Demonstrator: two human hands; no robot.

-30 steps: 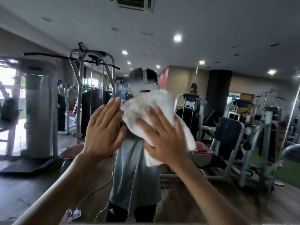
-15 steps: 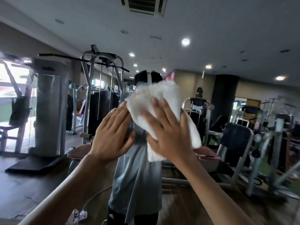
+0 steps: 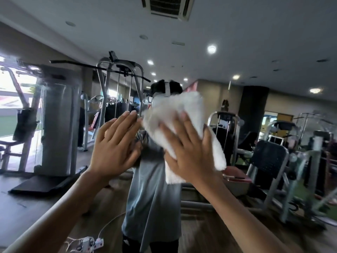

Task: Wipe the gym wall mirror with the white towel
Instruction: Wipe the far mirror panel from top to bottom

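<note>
Pressing the white towel (image 3: 175,110) flat against the mirror (image 3: 237,52) with the right hand (image 3: 189,152), fingers spread wide and laid straight over the cloth, palm covering its lower middle. Bunching the cloth up above the fingertips and letting a flap hang below the wrist (blurred at the edges, so not reading the folds). Working high on the glass, right over the reflected head and chest of the person in a grey shirt (image 3: 155,198). Raising the left hand (image 3: 113,148) just beside the towel's left edge, fingers straight and close together, thumb toward the towel, holding nothing. Not managing to tell whether it is touching the glass or hovering just off it. Reaching up from the bottom corners of the view with both bare forearms. Reflecting a gym in the glass:
- a cable machine (image 3: 120,79) with a long black bar at upper left
- a grey padded column (image 3: 56,125) further left by bright windows
- a weight machine with a dark seat (image 3: 269,157) to the right
- round ceiling lights and an air vent (image 3: 169,6) at the top

Catching also a white power strip (image 3: 87,242) with a thin cable on the wooden floor at the bottom edge.
</note>
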